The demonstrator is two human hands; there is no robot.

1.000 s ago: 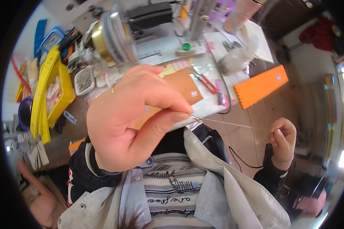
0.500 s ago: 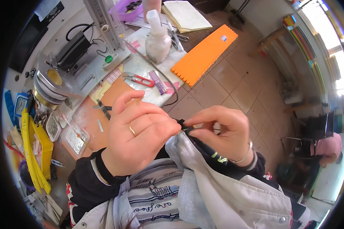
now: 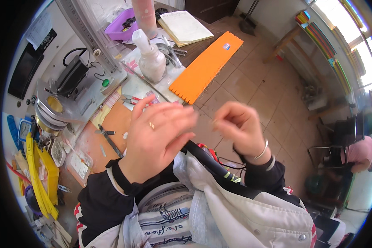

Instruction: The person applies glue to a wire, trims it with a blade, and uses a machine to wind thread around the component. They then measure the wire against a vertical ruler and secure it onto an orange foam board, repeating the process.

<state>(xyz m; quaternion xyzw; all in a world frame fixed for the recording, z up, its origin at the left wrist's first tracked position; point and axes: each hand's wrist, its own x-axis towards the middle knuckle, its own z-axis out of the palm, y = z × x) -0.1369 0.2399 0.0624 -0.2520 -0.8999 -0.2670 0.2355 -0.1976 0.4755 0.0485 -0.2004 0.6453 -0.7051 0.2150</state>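
Observation:
My left hand (image 3: 157,134) is raised in front of my chest, its fingers stretched out and the thumb apart; motion smears the fingertips. To its right, my right hand (image 3: 240,130) has curled fingers with the thumb pressed against them. Whatever is in that pinch, if anything, is too blurred to make out. Below and between the hands, a thick black band (image 3: 208,160) with yellow-green marks lies against my jacket. A red thing (image 3: 208,151) and thin dark cord (image 3: 231,162) show beside it. Left of my left hand, a dark slim tool (image 3: 108,139) lies on the orange-brown work surface.
Snips with red handles (image 3: 131,99) lie beyond my left hand, near a white pump bottle (image 3: 152,66). An orange serrated board (image 3: 206,68) juts past the table edge. A clear tray (image 3: 79,166) and yellow basket (image 3: 50,171) are at left. A person in pink (image 3: 359,149) is far right.
My hands have come apart; they were together at the black piece. The left fingers have stretched out, and the right hand has risen slightly. The view has shifted, moving the table things left.

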